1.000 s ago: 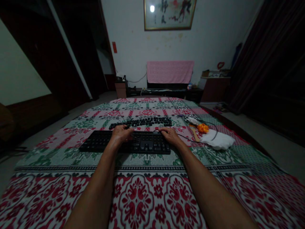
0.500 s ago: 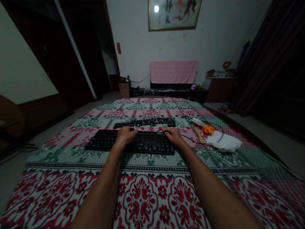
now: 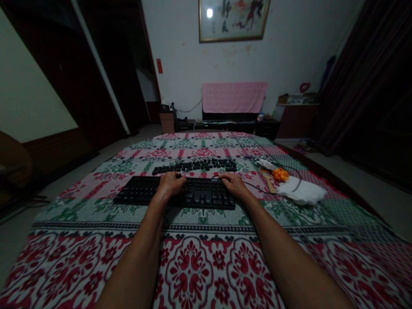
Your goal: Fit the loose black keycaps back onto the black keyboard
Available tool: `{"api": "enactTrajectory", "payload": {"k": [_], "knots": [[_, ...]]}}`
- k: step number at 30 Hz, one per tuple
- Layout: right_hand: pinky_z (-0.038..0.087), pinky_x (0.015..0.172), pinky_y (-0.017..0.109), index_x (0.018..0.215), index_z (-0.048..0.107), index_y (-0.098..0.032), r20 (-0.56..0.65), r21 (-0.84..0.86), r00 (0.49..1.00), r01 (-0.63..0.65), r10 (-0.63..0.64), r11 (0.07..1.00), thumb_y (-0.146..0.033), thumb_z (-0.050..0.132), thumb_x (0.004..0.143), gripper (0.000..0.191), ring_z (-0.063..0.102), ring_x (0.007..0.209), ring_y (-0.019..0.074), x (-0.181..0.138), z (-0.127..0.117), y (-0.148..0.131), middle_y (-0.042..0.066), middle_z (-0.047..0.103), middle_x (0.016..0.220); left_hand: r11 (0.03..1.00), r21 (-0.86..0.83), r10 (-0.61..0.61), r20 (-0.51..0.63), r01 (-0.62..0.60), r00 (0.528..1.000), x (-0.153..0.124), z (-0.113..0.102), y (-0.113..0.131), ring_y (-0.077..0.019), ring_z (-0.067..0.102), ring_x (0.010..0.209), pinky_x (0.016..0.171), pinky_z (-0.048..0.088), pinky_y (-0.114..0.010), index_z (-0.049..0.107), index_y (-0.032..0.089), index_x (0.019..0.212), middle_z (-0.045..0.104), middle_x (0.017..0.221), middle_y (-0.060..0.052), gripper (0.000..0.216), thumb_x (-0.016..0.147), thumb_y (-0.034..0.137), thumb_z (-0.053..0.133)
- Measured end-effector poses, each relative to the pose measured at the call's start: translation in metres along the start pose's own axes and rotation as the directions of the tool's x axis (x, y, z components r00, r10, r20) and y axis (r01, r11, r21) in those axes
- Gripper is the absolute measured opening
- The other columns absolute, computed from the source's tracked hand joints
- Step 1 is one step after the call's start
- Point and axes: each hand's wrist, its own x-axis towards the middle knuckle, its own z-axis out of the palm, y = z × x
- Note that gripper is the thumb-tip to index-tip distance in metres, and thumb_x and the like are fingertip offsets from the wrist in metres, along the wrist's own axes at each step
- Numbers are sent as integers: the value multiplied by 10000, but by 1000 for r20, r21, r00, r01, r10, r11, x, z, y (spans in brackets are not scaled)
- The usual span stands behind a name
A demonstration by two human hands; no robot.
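Note:
A black keyboard [image 3: 138,192] lies across a bed covered in a red, green and white patterned spread [image 3: 199,262]. My left hand [image 3: 170,185] rests on its middle, fingers curled over the far edge of the keys. My right hand [image 3: 233,184] lies on the keyboard's right end, fingers bent down onto the upper rows. A row of loose black keycaps [image 3: 196,165] sits on the spread just beyond the keyboard. A thin black cable [image 3: 254,186] runs from behind my right hand toward the right.
To the right lie a white cloth [image 3: 302,192], an orange object [image 3: 280,174] and a wooden-handled tool [image 3: 266,177]. Beyond the bed stand a low cabinet under a pink cloth [image 3: 234,97], a framed picture [image 3: 233,19] and dark curtains [image 3: 360,77].
The head view shifted slightly right, then steadied. Both hands stay on the keyboard, with only small finger movements; the left hand sits a little further right along the keys.

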Motion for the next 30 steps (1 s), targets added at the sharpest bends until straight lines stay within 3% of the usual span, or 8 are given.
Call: {"api": "enactTrajectory", "payload": {"k": [13,19,24,30], "knots": [[445,879,323,886,683,-213,-9,2,1000,-16,16,1000,-117,447,749,289,606,933,162,-1,0,-2,15,684,952,978,187,94,-8,-91,996,-11,0,15,-169,629,667,560,398,-199,675,145,784,670,617,-64,232,712,269,493],[445,877,322,898,682,-213,-17,-2,1000,-5,5,1000,-111,445,748,299,604,935,164,-1,0,-2,18,681,970,994,64,90,29,-92,995,-1,5,-1,-136,592,553,498,374,-193,664,149,810,650,592,-33,242,718,292,491],[446,871,320,891,686,-216,1,4,1000,2,-2,1000,-111,446,745,300,607,918,164,0,-1,-2,10,683,944,981,131,151,-31,-145,988,-4,4,-2,-145,594,581,505,360,-200,658,143,696,643,583,-48,208,701,247,477],[435,877,333,914,682,-216,9,-117,1000,-2,3,993,-139,466,760,276,595,940,189,2,0,-12,31,674,976,960,235,171,-77,-149,982,-15,6,7,-210,630,747,619,417,-246,666,120,766,680,764,-120,255,738,252,450]]}}
